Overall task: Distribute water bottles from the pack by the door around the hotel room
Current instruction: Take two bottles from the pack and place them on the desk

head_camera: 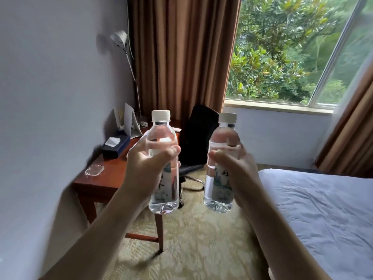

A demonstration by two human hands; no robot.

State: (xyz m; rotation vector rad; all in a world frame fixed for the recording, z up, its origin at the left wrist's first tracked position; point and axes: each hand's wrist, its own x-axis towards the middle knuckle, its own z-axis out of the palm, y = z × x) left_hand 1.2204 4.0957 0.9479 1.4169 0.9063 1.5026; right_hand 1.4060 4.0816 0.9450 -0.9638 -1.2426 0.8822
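The left hand (148, 166) grips a clear plastic white-capped water bottle (163, 164) upright at frame centre. The right hand (234, 168) grips a second, matching bottle (221, 164) just right of it, apart, above the patterned carpet (201, 239).

Single head-worn view, wide-angle, looking forward and slightly down from standing height. Horizon tilted; walls bow at the frame edges. Nearest to the lens: both forearms entering from 6 o'clock, left hand (147, 168) and right hand (236, 170) raised at centre, each holding a bottle upright, close to the camera. Behind them, the desk (105, 178) sits at 9 o'clock against the wall, the curtain (181, 57) at 12, the window (282, 49) at 1 to 2, the bed (323, 215) at 4. Carpet (197, 239) fills 6 o'clock. No second view to overlap with.
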